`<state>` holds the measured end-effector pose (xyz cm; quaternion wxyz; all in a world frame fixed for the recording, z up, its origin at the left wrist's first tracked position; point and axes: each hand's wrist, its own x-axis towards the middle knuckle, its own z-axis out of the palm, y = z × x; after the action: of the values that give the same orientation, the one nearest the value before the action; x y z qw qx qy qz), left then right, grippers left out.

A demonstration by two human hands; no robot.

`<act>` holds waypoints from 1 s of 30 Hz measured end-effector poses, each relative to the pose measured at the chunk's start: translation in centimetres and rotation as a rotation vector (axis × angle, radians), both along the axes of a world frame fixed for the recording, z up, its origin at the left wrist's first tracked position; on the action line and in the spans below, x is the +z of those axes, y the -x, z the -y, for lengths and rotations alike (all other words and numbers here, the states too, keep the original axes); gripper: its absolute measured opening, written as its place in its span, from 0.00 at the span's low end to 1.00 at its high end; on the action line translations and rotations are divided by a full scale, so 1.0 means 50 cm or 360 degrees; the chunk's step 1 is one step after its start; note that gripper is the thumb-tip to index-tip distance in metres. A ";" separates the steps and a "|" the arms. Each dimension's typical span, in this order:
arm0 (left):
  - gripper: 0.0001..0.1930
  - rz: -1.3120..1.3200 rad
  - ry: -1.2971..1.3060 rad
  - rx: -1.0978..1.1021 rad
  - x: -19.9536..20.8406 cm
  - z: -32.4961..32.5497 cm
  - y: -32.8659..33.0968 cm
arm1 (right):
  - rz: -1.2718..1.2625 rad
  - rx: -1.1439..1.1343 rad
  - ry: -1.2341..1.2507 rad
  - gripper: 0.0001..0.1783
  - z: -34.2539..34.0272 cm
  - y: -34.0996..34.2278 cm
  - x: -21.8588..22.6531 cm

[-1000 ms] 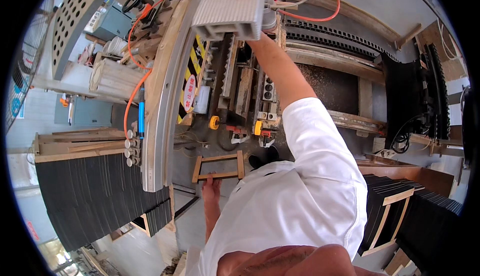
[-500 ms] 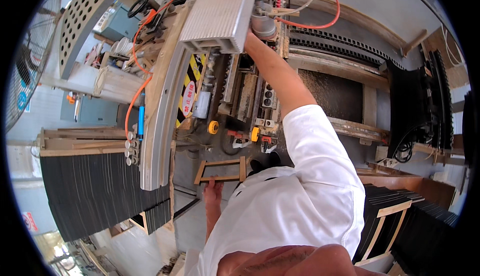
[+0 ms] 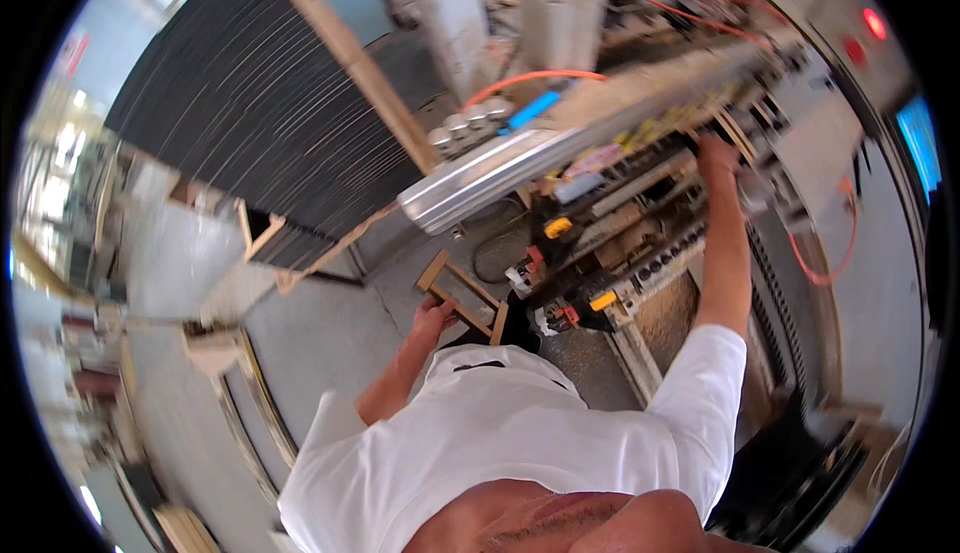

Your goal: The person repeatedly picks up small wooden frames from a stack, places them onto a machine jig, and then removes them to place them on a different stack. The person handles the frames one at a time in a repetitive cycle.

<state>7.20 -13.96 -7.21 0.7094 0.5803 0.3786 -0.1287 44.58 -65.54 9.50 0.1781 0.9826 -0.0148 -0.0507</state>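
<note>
My left hand point(image 3: 430, 319) is low in front of my body, its fingers closed on one bar of a small rectangular wooden frame point(image 3: 432, 271). The frame is tilted, with the floor showing through its opening. My right arm reaches far forward over a long woodworking machine point(image 3: 640, 218). At its far end my right hand point(image 3: 716, 157) closes on a light wooden piece point(image 3: 738, 137) that lies among the machine parts. Motion blur smears that hand, and its fingertips are partly hidden.
A ribbed metal beam point(image 3: 480, 178) runs along the machine's left side, with an orange hose point(image 3: 530, 77) near it. A large stack of dark strips point(image 3: 260, 103) stands at left. Pale wooden rails point(image 3: 268, 423) lie lower left. A blue-lit screen point(image 3: 916, 143) is far right.
My view has swung left, so the machine now lies to the right. My left hand still holds the wooden frame, now tilted. A light wooden piece now shows at my right hand.
</note>
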 end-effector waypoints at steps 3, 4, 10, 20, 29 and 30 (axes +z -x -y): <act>0.20 0.0011 0.0012 0.0015 0.011 0.004 -0.006 | 0.0133 -0.0082 -0.0026 0.10 0.046 -0.006 -0.023; 0.20 0.0035 -0.0013 0.0018 0.010 0.000 -0.007 | 0.0181 -0.0090 -0.0080 0.12 0.063 -0.008 -0.035; 0.20 0.0183 -0.0241 0.0063 0.019 -0.064 0.031 | 0.0185 -0.0022 -0.0071 0.09 0.026 0.012 -0.017; 0.12 0.0795 -0.0560 0.0841 0.180 -0.414 0.093 | 0.0397 -0.0158 -0.0240 0.17 -0.046 0.068 0.047; 0.16 0.0854 -0.0597 0.1231 0.264 -0.934 0.048 | 0.1465 0.0318 -0.1775 0.12 -0.364 0.410 0.113; 0.17 0.0842 -0.0588 0.1210 0.269 -0.977 0.018 | 0.1441 0.0261 -0.1780 0.11 -0.411 0.451 0.088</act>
<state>6.32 34.89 6.25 0.6632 0.5300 0.3870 0.3599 22.04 -44.98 13.88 -0.3717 0.8492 0.0149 0.3747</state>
